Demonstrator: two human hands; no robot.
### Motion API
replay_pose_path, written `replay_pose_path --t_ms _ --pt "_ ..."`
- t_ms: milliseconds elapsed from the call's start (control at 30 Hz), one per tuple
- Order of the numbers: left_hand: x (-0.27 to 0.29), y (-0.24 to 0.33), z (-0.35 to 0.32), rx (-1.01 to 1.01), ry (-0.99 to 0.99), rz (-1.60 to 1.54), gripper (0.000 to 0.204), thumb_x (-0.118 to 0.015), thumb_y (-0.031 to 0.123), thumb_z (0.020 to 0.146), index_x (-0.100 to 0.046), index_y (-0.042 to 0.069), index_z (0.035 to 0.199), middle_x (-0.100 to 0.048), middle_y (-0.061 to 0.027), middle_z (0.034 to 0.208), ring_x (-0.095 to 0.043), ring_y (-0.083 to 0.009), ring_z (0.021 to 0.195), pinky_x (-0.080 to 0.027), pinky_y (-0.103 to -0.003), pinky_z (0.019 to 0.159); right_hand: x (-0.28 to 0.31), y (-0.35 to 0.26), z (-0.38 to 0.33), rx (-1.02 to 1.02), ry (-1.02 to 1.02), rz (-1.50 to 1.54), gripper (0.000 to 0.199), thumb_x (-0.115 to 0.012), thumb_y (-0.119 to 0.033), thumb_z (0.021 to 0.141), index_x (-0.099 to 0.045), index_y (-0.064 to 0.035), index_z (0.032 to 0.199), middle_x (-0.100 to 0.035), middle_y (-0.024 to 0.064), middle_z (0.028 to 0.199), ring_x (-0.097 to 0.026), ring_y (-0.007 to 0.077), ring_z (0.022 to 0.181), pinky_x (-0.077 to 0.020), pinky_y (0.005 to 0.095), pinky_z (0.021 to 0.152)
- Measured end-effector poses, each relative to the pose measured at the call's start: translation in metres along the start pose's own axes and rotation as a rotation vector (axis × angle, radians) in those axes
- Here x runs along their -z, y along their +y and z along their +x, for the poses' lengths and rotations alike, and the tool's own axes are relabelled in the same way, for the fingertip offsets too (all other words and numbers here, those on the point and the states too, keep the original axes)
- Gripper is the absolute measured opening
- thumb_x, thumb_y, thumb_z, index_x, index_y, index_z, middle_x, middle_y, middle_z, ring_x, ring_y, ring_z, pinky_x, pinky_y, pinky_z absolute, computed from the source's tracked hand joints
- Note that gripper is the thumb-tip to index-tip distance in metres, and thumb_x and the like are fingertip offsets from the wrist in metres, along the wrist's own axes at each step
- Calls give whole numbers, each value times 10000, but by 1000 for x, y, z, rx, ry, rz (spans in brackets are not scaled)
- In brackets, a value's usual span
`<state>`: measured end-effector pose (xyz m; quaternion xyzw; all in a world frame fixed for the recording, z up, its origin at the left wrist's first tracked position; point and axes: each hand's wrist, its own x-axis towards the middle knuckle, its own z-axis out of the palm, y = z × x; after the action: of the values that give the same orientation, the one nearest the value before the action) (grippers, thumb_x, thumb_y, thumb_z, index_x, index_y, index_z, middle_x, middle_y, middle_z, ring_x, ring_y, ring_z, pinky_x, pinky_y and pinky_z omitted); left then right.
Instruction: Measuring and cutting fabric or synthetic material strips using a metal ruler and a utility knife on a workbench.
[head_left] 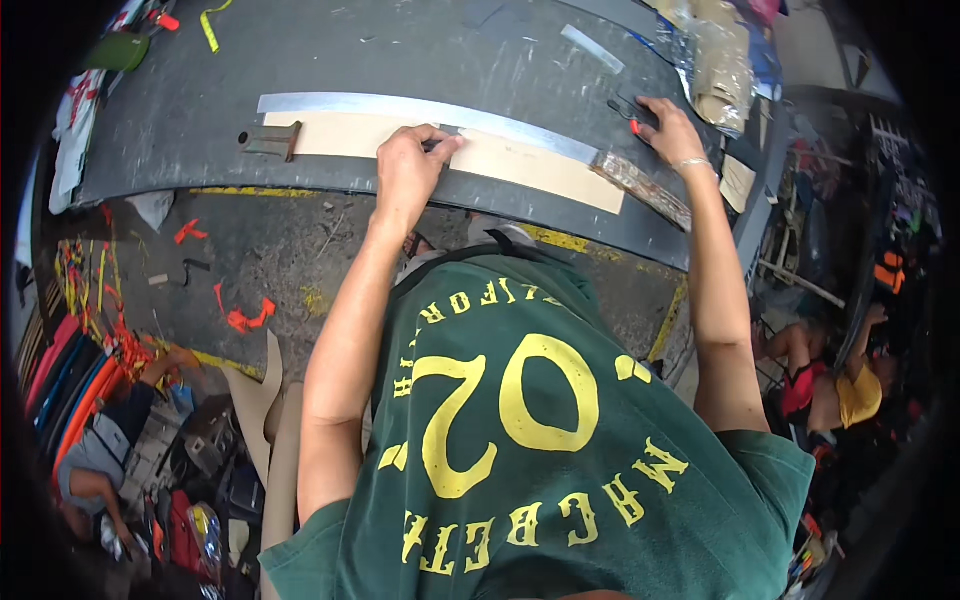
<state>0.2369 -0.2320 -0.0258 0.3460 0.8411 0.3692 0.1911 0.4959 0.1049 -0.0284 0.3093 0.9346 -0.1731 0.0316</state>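
A long beige strip [540, 170] lies on the dark table, with a shiny metal ruler [430, 108] along its far edge. My left hand [410, 168] rests over the strip's middle, thumb and fingers pinched together; whatever is between them is too small to make out. At the right, my right hand [676, 138] reaches over the table with thumb and index finger apart. Its thumb is beside a small black tool with a red end [633, 124]. A rail-shaped metal block [270, 142] sits at the strip's left end, and a worn, rusty-looking bar [645, 190] crosses the right end.
A short clear ruler-like strip [593, 49] lies farther back. Plastic-wrapped brown material [722, 70] is piled at the back right, and a yellow measuring tape [210, 28] at the back left. Orange scraps [245, 315] litter the floor. Other people [105, 460] sit low on both sides.
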Motion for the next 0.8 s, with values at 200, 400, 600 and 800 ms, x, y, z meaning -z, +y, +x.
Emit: replay_pose_path --t_ms 200,400,600,800 --pt "6 24 -38 318 152 -202 301 -823 280 869 -799 10 1000 -772 -157 991 -732 -246 839 -559 -371 778 41 -8 -39 195 -5 77 534 -791 -149 836 -632 -58 1337 -639 184 1198 -600 379 1181 -477 417 1015" --pt "19 14 -32 405 184 -199 330 -848 215 851 -775 1 1090 -776 -122 959 -724 -178 777 -561 -306 668 45 -22 -32 266 -273 -56 468 -812 -126 800 -630 -57 1226 -654 138 1106 -611 378 1095 -494 421 937" --pt "28 8 -44 541 137 -467 373 -852 159 843 -752 4 1168 -776 -61 868 -728 -162 776 -566 -291 681 114 -87 -23 162 -94 264 326 -723 -31 917 -661 -95 1231 -696 68 1131 -676 172 910 -540 307 793" --pt "30 16 -41 425 114 -144 292 -772 220 904 -770 63 1150 -759 -109 800 -740 -206 741 -558 -337 689 107 -101 -12 230 199 1116 366 -686 -23 978 -568 -32 1325 -709 142 1103 -708 208 952 -589 364 867"
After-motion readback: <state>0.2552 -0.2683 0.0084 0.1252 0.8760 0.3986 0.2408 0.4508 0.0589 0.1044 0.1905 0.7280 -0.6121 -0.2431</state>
